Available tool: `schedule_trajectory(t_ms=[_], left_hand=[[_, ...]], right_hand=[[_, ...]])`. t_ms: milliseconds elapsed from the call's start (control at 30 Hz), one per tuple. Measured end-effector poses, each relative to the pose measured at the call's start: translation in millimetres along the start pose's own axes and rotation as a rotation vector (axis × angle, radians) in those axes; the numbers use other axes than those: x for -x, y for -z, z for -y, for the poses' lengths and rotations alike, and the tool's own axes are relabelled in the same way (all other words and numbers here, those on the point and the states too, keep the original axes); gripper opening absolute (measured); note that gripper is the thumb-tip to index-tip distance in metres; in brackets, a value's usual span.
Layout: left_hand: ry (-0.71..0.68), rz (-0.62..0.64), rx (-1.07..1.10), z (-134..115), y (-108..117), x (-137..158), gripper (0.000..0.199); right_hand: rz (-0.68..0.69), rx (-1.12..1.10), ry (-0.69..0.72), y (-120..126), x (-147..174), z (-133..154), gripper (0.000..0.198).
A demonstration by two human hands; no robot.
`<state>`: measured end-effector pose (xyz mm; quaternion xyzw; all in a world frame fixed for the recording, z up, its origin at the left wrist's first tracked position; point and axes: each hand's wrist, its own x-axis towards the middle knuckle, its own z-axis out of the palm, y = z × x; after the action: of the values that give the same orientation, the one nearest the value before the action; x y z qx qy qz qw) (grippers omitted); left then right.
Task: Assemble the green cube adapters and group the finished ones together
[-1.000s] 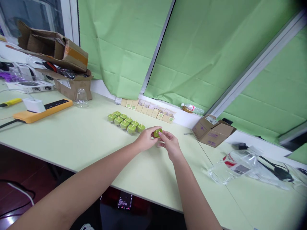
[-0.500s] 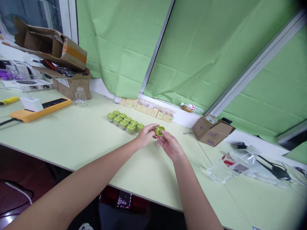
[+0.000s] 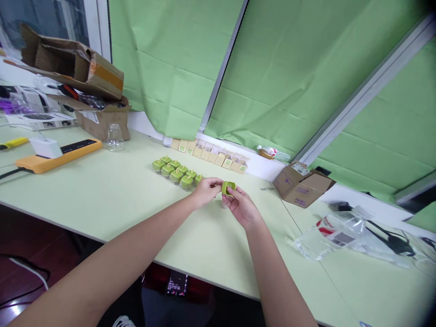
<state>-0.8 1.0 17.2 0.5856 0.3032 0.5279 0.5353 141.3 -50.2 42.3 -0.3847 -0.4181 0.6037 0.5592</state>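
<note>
Both of your hands are raised at the middle of the pale table [image 3: 136, 204]. Your right hand [image 3: 242, 206] grasps a small green piece [image 3: 224, 187] between thumb and fingers, its hollow side turned toward you. Your left hand [image 3: 205, 191] stands immediately to the left, thumb and fingers drawn together beside the piece's rim; whether they grip it you cannot tell from this view. A small clear item [image 3: 224, 205], partly hidden, shows just below the right fingers.

To the left and farther off, a cluster of green-topped containers [image 3: 176, 175] with short pale stems is ranged in two rows, its near right end partly covered by your left hand. Beyond it, a row of small beige boxes [image 3: 213, 158] lines the far edge, below the green blinds [image 3: 272, 68]. On the far left stand an orange power strip [image 3: 76, 152], a clear bell-shaped vessel [image 3: 114, 138] and stacked cardboard boxes [image 3: 102, 122]. On the right are an open carton [image 3: 289, 184] and, nearer, a large transparent bottle [image 3: 329, 236] lying on its side.
</note>
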Motion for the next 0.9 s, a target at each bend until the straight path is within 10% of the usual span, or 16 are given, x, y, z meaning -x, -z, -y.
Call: schedule_trajectory(t_ms=[600,900], left_hand=[[0.121,0.102,0.003,2,6,1,0.020],[0.363,0.210,0.524,-10,-5,14,0.035]], right_hand=[[-0.009,0.133,0.109,-3,2,0,0.025],[-0.003,0.015,0.117,-3,-2,-7,0.042]])
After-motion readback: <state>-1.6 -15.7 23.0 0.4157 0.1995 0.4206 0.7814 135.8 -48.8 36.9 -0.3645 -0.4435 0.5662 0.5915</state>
